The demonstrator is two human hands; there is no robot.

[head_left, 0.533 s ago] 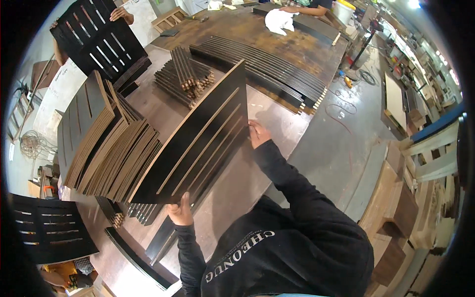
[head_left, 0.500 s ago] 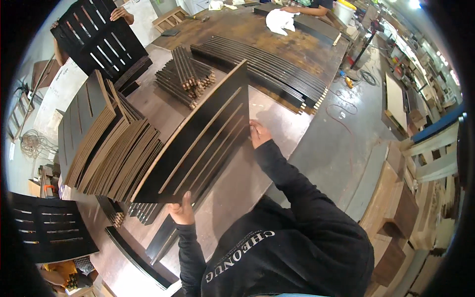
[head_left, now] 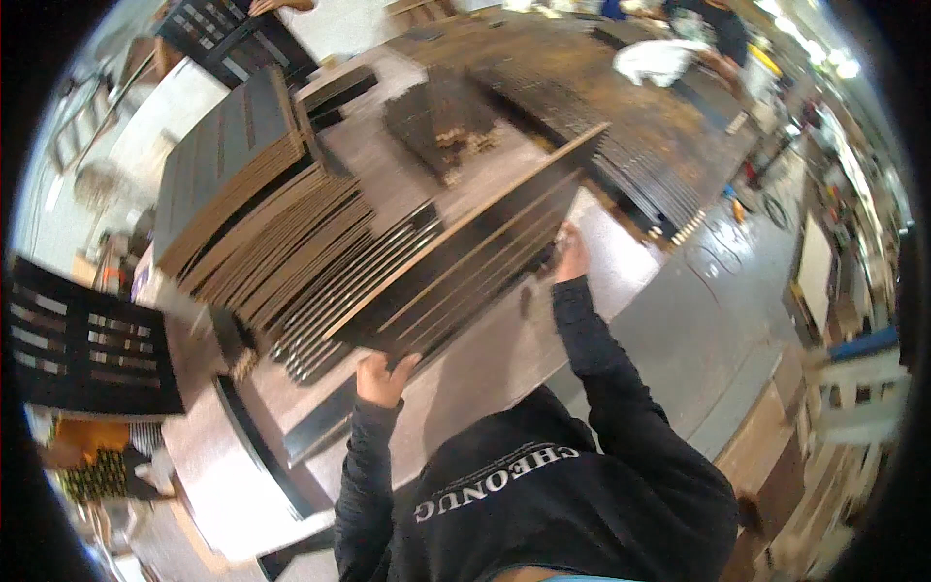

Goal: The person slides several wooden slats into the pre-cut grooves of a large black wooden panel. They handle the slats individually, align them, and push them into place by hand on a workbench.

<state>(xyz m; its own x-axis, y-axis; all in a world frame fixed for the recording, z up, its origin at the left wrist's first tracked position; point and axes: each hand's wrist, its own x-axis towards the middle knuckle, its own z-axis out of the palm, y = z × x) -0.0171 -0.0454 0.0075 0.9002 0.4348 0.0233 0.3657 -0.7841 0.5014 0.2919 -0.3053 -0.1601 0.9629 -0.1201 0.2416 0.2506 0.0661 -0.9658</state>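
Note:
A dark wooden panel with long parallel slots [head_left: 482,254] is tilted over the table between my hands. My left hand [head_left: 382,376] grips its near lower corner, thumb up along the edge. Farther right, my right hand [head_left: 572,256] is closed on the other end; motion blur softens its fingers. Just beyond the panel lies a row of dark strips [head_left: 364,281]. To their left rises a tall stack of similar slotted panels [head_left: 238,131] with brown edges. A flat dark board [head_left: 323,427] lies on the table beside my left hand.
Piles of dark slats [head_left: 432,116] and long rails [head_left: 652,189] lie farther back on the table. Two other slotted panels, one upright at far left [head_left: 92,339] and one held by another person [head_left: 238,39], stand around it. A white cloth [head_left: 659,61] lies near another worker. Wooden pieces [head_left: 756,446] are stacked at right.
The view has swung, shifting the scene rightward. The panel I hold has tipped lower and flatter, uncovering the row of strips behind it. Both hands keep their hold.

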